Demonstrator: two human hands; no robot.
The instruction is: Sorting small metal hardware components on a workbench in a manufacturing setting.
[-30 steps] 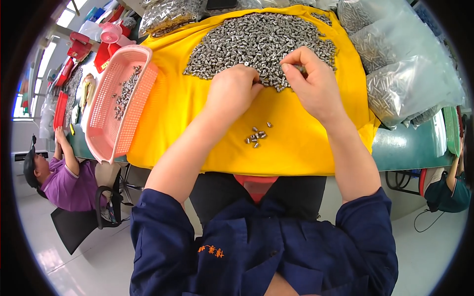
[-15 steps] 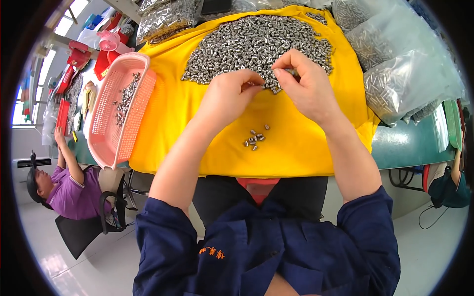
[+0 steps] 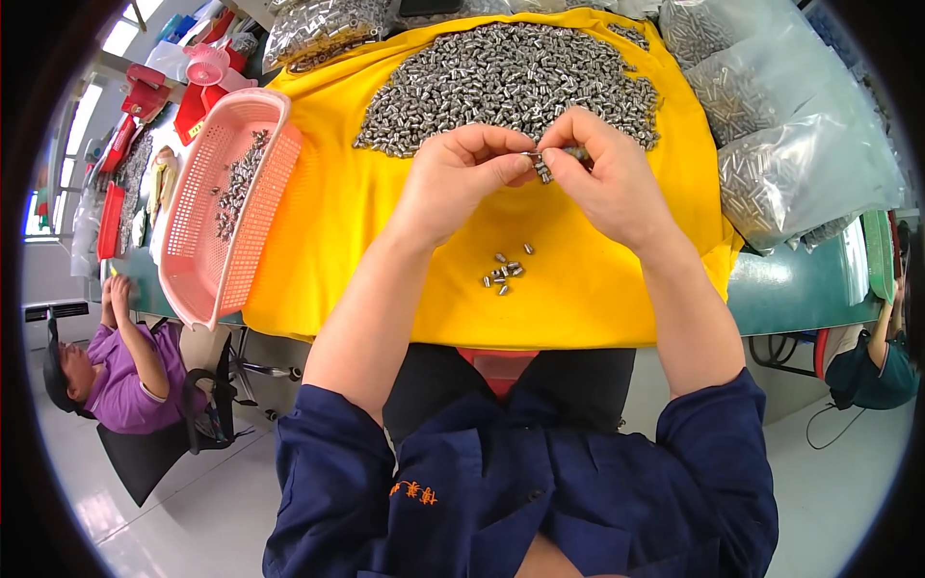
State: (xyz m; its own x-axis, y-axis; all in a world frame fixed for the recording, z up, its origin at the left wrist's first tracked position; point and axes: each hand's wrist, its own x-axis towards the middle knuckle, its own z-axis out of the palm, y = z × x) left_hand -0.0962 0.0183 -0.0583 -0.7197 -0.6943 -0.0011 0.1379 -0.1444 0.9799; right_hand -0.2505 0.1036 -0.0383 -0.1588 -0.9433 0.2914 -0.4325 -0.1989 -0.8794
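Note:
My left hand (image 3: 461, 175) and my right hand (image 3: 609, 183) meet fingertip to fingertip at the near edge of a big heap of small metal cylinders (image 3: 501, 82). Between the fingertips shows a small metal cylinder (image 3: 536, 155), pinched by the left thumb and forefinger. The right thumb and forefinger are pressed together beside it; a bit of something greyish shows behind the right thumb, mostly hidden. On the yellow cloth (image 3: 385, 299), nearer to me, lies a small loose group of cylinders (image 3: 503, 274).
At left a pink perforated basket (image 3: 183, 260) holds some cylinders. Clear bags of metal parts (image 3: 766, 178) lie at right, more bags (image 3: 323, 34) at back left. A person in purple (image 3: 140, 380) sits at far left, another in dark green (image 3: 872, 371) at far right.
My left hand has moved right and its fingertips now meet the right hand's, with a small metal cylinder between them. The right hand has come slightly nearer to me. The view has shifted a little.

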